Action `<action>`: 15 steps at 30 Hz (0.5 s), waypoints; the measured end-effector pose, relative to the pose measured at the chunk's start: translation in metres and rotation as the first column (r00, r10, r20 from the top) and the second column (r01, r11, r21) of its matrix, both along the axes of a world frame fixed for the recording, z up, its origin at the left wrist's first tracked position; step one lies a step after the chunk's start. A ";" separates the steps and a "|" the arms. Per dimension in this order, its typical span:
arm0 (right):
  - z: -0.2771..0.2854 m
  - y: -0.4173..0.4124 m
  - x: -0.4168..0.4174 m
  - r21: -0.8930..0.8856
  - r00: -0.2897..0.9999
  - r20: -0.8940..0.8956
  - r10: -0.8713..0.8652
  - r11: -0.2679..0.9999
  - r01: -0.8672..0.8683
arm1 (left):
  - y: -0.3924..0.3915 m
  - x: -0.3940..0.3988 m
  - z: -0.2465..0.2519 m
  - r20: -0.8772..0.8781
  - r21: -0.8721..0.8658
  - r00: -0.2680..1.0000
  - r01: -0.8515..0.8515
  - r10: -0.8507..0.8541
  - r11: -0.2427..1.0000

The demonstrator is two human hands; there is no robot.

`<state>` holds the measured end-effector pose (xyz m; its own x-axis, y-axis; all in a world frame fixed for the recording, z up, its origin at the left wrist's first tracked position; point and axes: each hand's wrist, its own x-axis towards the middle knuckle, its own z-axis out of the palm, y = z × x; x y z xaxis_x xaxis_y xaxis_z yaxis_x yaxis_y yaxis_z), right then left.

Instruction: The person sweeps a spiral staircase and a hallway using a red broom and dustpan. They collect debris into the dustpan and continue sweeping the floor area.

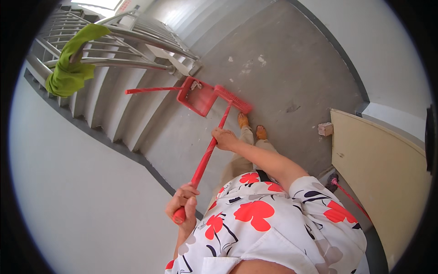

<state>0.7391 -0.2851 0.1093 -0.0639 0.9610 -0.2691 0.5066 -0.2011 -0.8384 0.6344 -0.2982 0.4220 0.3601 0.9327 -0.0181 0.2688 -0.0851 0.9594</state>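
Note:
A red broom handle (206, 159) slants down and away from me in both hands. My left hand (183, 204) grips it near its top end, close to my shirt. Farther down the handle, my right hand (226, 138) is wrapped around it. The red bristled broom head (234, 99) rests on the floor just beyond my feet, beside the open side of a red dustpan (209, 109). Inside the pan lies a crumpled pale scrap (196, 84). The dustpan's handle (154, 89) points left toward the steps.
Concrete stairs (114, 102) with a metal railing (143, 65) descend or rise at left; a green cloth (70, 77) hangs there. At right, a brick (325, 129) sits against a cream door (373, 164). A mop (332, 183) is behind it. White marks (261, 60) spot the floor.

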 end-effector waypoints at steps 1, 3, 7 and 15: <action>0.005 -0.002 -0.002 0.024 1.000 -0.025 -0.005 1.000 0.006 | -0.004 0.002 0.004 0.003 0.023 0.998 0.056 -0.057 0.998; 0.016 -0.009 -0.001 0.078 0.991 -0.076 -0.113 0.990 0.119 | -0.007 0.006 0.010 -0.044 0.102 0.985 0.169 -0.165 0.980; 0.046 -0.019 0.020 0.129 0.984 0.035 -0.172 0.978 0.166 | -0.007 0.008 0.029 -0.061 0.121 0.970 0.240 -0.235 0.963; 0.025 -0.072 0.072 0.069 0.912 0.160 -0.378 0.926 0.372 | 0.007 0.005 -0.003 0.207 -0.109 0.948 0.269 -0.243 0.957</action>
